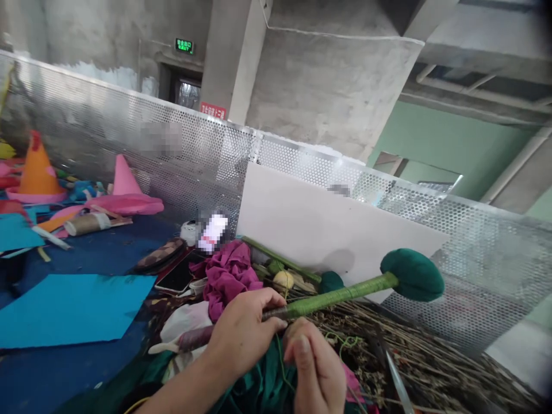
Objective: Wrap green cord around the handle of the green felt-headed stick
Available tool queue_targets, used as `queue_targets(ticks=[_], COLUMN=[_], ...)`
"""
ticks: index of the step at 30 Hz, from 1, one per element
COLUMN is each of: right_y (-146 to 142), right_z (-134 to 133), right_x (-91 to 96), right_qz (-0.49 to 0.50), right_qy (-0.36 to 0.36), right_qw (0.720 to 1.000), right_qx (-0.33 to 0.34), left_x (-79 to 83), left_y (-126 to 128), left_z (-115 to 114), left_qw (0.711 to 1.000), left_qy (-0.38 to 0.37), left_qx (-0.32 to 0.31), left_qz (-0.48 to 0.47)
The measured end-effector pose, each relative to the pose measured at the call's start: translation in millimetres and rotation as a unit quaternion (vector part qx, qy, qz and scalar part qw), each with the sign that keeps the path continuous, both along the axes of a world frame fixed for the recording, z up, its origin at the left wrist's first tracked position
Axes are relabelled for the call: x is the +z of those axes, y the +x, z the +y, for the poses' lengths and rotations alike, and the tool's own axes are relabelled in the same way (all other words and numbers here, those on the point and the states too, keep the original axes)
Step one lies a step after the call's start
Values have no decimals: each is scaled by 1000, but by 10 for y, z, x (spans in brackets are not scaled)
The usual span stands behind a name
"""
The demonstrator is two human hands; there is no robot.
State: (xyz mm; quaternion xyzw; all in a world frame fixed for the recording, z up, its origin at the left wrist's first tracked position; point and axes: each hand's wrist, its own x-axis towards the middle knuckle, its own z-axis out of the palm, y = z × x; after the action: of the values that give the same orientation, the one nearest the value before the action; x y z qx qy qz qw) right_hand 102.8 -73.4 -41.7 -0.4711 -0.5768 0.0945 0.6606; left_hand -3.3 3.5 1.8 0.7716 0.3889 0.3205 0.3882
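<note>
My left hand (244, 325) is closed around the brown lower end of a stem (345, 294) wound with green thread. The stem slants up to the right and ends in a padded dark green fabric head (411, 275). Just below the stem, my right hand (317, 365) is closed in a fist, thumb pressed on the curled fingers. Loose green thread (281, 359) hangs from the stem beside this fist and shows again on its right side; the part inside the fingers is hidden. Under both hands lies dark green cloth (259, 385). A ball of yellow thread (283, 280) sits behind the stem.
Dry twigs (431, 339) and scissors (399, 379) lie at right. Magenta cloth (233, 273), a phone (175, 279) and a lit screen (213, 232) are left of centre. Blue sheet (77, 310) and paper cones (37, 169) lie at left. A perforated metal partition (194, 149) stands behind.
</note>
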Motion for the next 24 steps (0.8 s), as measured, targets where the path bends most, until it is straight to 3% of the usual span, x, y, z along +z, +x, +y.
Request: queue_targets(ticks=[2,4,10,18,24], right_y=[119,247,502,571,619], right_z=[7,16,64,116,142], right_x=[96,197,335,350,362], right_qz=[-1,-19,-123,-113,-127], right_qy=[16,14,-42,-80,-135], right_qw=[998,997,990,990,983], right_qx=[63,79,61,18,2], left_x=[19,33,-10,-33,-133], left_y=[-14,-17,51,91,110], left_z=[-22,-59,-162,-196,-200], left_qw=[999,995,972,947,911], left_qy=[36,64,155,216,320], left_qx=[10,14,0,-34,-62], left_qz=[40,71,179,236,252])
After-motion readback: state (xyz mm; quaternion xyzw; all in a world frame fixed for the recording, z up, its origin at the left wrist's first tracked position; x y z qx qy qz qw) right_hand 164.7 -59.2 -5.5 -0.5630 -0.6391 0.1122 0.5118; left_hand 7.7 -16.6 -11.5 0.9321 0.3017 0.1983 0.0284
